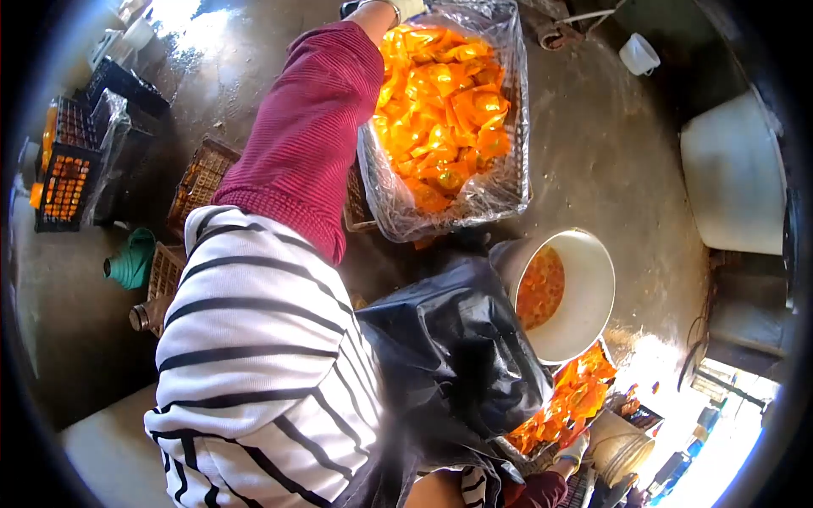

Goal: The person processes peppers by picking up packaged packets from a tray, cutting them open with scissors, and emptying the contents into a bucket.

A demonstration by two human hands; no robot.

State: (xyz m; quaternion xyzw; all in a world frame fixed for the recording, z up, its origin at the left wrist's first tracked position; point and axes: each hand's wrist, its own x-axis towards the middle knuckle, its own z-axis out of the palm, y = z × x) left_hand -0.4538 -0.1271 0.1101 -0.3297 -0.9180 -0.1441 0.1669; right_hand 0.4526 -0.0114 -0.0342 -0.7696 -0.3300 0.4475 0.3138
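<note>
My left arm, in a maroon sleeve, reaches to the top edge, where my left hand (409,9) is mostly cut off beside a plastic-lined crate (518,127). Glossy orange pieces (445,106) fill that crate. At the lower right, my right hand (575,449) is small and partly hidden, at the edge of a second heap of orange pieces (567,402); its fingers are unclear. Between the two heaps stands a white bucket (593,296) with reddish-orange contents (540,288). A black apron (457,339) covers my front.
Dark crates (72,161) with orange items stand at the left, near a green object (131,258) and brown crates (199,182). A large white tub (732,173) is at the right, a small white bucket (638,55) at the upper right. A beige bucket (622,449) stands beside my right hand.
</note>
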